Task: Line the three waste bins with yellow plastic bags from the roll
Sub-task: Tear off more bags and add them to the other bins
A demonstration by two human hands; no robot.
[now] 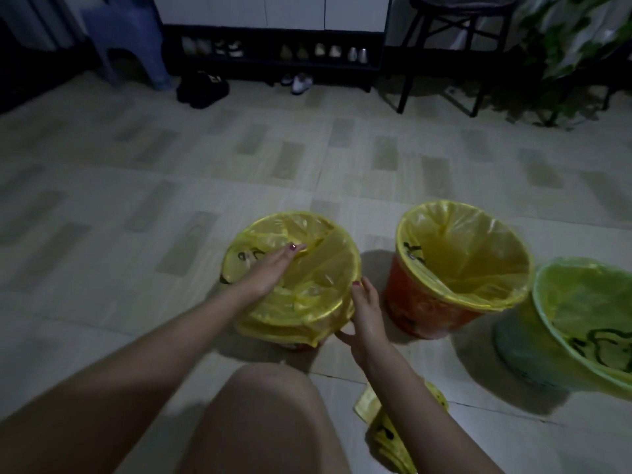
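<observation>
Three bins stand on the tiled floor, each with a yellow bag over its rim. The left bin [301, 343] is almost wholly covered by its yellow bag [321, 268]. My left hand [270, 268] lies flat on that bag, pressing it into the bin's mouth. My right hand [364, 314] holds the bag's folded edge at the bin's right side. The orange bin [420, 302] stands in the middle, lined with a yellow bag [472, 254]. The green bin [523, 350] is at the right edge. The roll of yellow bags [383, 429] lies under my right forearm.
My bare knee [263, 415] fills the lower middle. At the back stand a shoe rack [273, 53] with several shoes, a blue stool [133, 39], a black chair [451, 56] and a plant [564, 63]. Loose shoes [201, 87] lie before the rack.
</observation>
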